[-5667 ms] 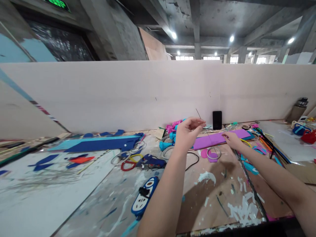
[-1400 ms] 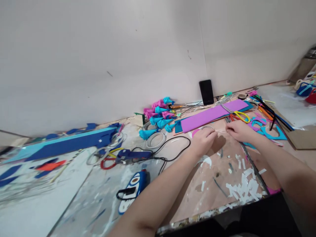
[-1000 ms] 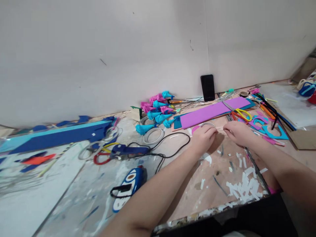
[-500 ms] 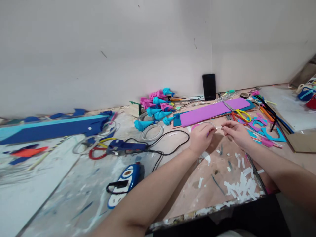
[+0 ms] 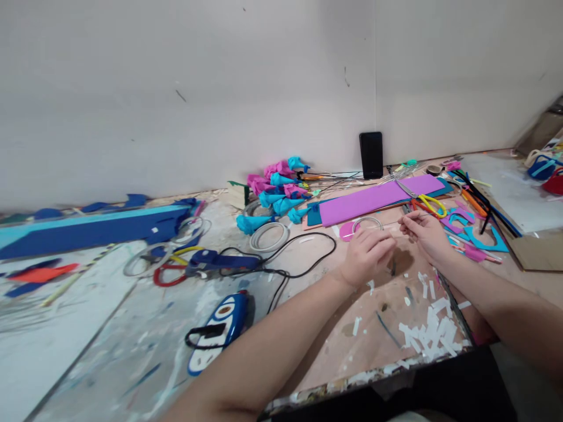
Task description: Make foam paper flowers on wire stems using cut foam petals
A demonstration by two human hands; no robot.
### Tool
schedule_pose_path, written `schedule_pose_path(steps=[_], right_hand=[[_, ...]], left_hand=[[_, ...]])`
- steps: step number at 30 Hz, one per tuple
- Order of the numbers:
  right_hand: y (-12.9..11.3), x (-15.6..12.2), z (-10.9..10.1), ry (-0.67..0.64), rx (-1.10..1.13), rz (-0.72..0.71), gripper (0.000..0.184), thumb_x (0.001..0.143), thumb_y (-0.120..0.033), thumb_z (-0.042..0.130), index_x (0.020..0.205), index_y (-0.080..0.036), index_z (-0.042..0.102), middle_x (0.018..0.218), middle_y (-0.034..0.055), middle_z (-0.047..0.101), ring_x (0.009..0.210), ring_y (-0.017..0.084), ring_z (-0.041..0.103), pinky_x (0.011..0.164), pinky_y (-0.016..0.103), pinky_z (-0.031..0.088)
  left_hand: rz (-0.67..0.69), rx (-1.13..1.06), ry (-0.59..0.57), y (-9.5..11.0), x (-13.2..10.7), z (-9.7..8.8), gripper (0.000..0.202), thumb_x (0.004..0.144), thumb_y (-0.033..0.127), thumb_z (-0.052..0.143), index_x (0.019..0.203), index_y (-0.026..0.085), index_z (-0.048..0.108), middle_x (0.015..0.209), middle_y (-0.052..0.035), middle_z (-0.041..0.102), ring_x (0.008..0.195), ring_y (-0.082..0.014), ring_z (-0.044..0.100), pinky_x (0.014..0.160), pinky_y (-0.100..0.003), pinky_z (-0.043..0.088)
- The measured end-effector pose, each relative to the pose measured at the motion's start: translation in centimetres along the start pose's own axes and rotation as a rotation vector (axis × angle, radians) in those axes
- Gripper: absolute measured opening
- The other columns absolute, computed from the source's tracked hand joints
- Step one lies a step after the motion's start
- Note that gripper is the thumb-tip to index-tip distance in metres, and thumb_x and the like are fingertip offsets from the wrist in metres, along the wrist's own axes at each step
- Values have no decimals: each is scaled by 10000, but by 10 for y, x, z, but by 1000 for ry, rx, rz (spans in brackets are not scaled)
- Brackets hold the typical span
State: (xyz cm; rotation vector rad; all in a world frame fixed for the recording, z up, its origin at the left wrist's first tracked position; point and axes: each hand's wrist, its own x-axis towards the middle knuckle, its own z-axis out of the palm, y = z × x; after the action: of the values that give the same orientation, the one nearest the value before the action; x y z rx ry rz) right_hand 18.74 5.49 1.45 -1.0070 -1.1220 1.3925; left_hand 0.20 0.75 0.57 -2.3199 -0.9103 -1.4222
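Note:
My left hand (image 5: 370, 253) is closed just above the table, its fingers curled; whatever is inside them is hidden. Close to its right, my right hand (image 5: 421, 233) pinches a thin wire-like strand (image 5: 390, 223) that runs leftward past the left fingers. Behind the left hand lie a pale ring-shaped coil (image 5: 368, 220) and a pink round piece (image 5: 349, 231). Scissors with yellow and red handles (image 5: 433, 205) lie beyond the right hand, partly over a purple foam sheet (image 5: 378, 202).
Pink and blue fabric-like flowers (image 5: 277, 193) on dark stems lie at the back, near an upright phone (image 5: 372, 155). A blue glue gun (image 5: 224, 261) with a black cord, a blue-white case (image 5: 220, 331) and white scraps (image 5: 433, 328) lie around. Blue sheets (image 5: 97, 231) are at left.
My left hand has moved slightly right and down, its back turning up, and uncovers the pale coil and pink piece behind. My right hand has shifted slightly right, still pinching.

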Motion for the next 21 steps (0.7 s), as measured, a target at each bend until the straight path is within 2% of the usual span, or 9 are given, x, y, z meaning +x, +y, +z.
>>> schedule_pose_path(steps=[1,3,5,6,9,12,15,21], right_hand=[[-2,2,-2,19,14,-14,423,625,-510,902,796,-193,680,685,9,692,634,113,616,574,228,455],[-6,6,-6,56,38,-51,419,614,-487,907,789,-203,654,700,-1,684,630,111,608,600,242,481],[-9,11,-10,85,39,-83,421,608,-471,909,800,-211,638,719,-9,677,619,113,597,607,259,497],[-10,13,-13,97,39,-94,425,603,-464,912,804,-213,634,729,-10,675,615,113,593,610,266,503],[-11,17,-17,119,52,-103,431,601,-455,916,813,-208,634,761,-4,677,616,108,587,616,270,505],[-11,18,-19,131,92,-98,435,592,-448,925,809,-206,635,779,2,683,620,108,581,604,265,492],[-10,20,-20,148,130,-98,453,572,-452,938,784,-209,620,759,-7,672,616,105,574,590,256,477],[-13,20,-21,137,104,-110,428,612,-455,907,806,-212,613,761,-7,662,614,105,568,593,262,475]], left_hand=[[-36,11,15,1,0,-1,53,929,211,639,904,247,668,908,-27,738,862,-168,669,814,-325,501],[-203,75,96,-3,-1,-1,32,907,266,679,930,246,670,971,-57,728,943,-207,666,897,-377,506],[-393,90,155,-13,-2,-1,173,867,334,735,995,233,678,1072,-93,708,1064,-255,644,988,-433,491],[-463,43,140,-19,-3,-1,223,853,348,749,1024,224,678,1091,-98,698,1083,-261,639,991,-431,497],[-654,-184,45,-33,-5,2,220,854,296,730,1046,205,675,1000,-62,701,936,-204,663,843,-341,533],[-813,-351,57,-37,-7,7,177,849,278,717,1001,196,676,905,-28,707,788,-152,649,744,-285,521],[-903,-473,115,-37,-8,10,171,835,279,710,974,188,672,892,-22,716,747,-130,642,731,-267,524],[-955,-542,144,-41,-8,10,167,818,297,709,934,184,670,864,-24,717,785,-141,659,752,-270,531]])
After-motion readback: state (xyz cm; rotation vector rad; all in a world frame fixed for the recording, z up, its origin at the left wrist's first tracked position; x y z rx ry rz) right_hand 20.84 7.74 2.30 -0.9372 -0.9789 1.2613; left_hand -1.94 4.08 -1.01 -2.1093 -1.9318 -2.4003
